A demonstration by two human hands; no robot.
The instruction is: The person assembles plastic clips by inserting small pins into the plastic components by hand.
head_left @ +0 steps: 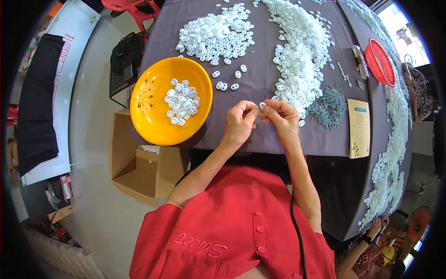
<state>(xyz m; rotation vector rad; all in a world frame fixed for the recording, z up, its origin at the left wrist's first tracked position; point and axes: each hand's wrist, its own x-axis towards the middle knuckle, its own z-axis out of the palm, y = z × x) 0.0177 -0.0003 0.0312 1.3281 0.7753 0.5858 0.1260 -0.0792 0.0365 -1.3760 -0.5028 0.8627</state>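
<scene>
Both my hands meet just above the near part of the grey-clothed table (209, 135). My right hand (282, 122) pinches a small white oval plastic piece with two holes (263, 105) between thumb and fingertips. Close beside it, my left hand (240, 122) is closed in a pinch; whatever lies between its fingertips is too small to make out. A long heap of similar white pieces (302, 51) runs away from my right hand. To the left, an orange-yellow flower-patterned bowl (148, 122) holds a pile of white pieces (182, 100).
Another white heap (216, 37) lies beyond the bowl. Right of my hands are small grey-blue parts (329, 107), a yellow-tan booklet (359, 128) and a red basket (380, 63). Below left stands an open cardboard box (134, 181). A co-worker's hand (375, 228) is at the far right.
</scene>
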